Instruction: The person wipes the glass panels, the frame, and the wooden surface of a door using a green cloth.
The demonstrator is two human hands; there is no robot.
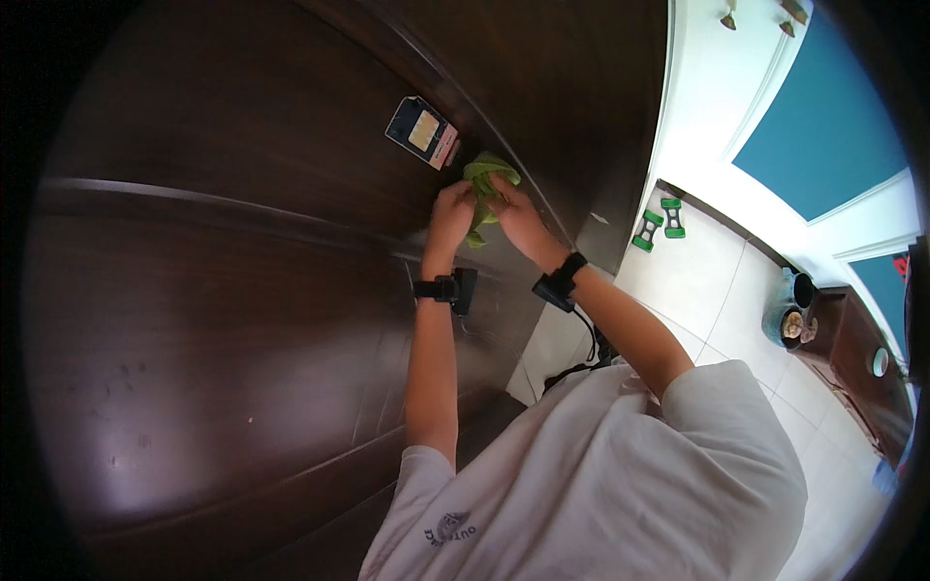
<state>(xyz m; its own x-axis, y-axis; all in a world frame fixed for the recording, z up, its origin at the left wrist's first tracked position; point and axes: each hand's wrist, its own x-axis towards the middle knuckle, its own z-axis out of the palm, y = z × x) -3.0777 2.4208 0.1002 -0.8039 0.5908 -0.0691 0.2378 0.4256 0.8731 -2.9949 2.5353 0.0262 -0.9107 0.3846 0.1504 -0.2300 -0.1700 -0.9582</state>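
A crumpled green cloth (pixel 488 167) is bunched between my two hands, in front of dark brown wood panelling (pixel 276 290). My left hand (pixel 452 212) grips its left side with bent fingers. On the other side, my right hand (pixel 519 218) pinches the cloth between thumb and fingers. Part of the cloth hangs below the fingers, and some of it is hidden by them. Just beyond my left hand, a dark blue card-like piece (pixel 423 132) with a pale rectangle and a pink end bearing writing lies against the wood. Each wrist wears a black strap with a small black device.
Two green-ended dumbbells (pixel 660 224) sit on pale floor tiles (pixel 690 279) to the right. Farther right are blue pots (pixel 785 319) and a dark wooden cabinet (pixel 864 363) with a small pale round dish (pixel 880 362). A white and teal wall (pixel 821 116) rises behind.
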